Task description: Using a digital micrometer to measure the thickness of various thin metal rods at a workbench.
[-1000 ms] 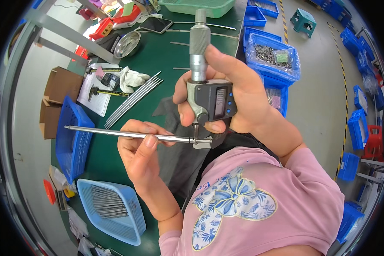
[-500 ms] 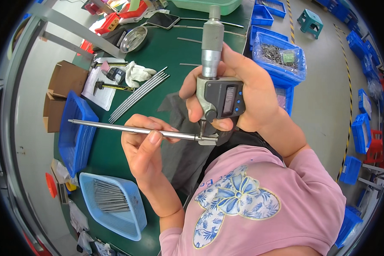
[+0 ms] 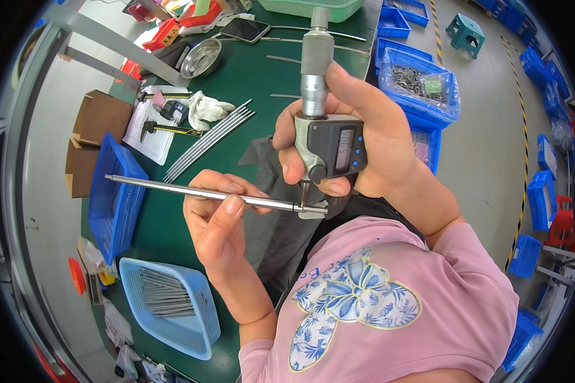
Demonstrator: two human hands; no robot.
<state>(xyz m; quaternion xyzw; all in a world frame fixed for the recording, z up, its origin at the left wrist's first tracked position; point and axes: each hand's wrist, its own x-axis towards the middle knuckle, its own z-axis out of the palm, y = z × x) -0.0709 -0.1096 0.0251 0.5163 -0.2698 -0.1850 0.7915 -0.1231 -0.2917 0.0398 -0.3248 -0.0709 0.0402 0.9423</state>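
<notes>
A: Head view. Left hand (image 3: 220,220) pinching a rod (image 3: 201,193) between thumb and fingers, level above the table's (image 3: 249,83) near edge.

B: Right hand (image 3: 364,137) wrapped round a micrometer (image 3: 326,137), thimble up, anvil closed over the rod's right tip.

A: Changed since a second back: micrometer risen and swung a little right, rod tip kept in its gap. Reads as measuring under way, hardly begun or ended.

B: Elsewhere: loose rods (image 3: 207,137) mid-table, caliper (image 3: 166,127) on paper toward the left edge, light-blue basket (image 3: 172,303) of rods by the near-left corner, blue bin (image 3: 115,198) at the left edge.
</notes>
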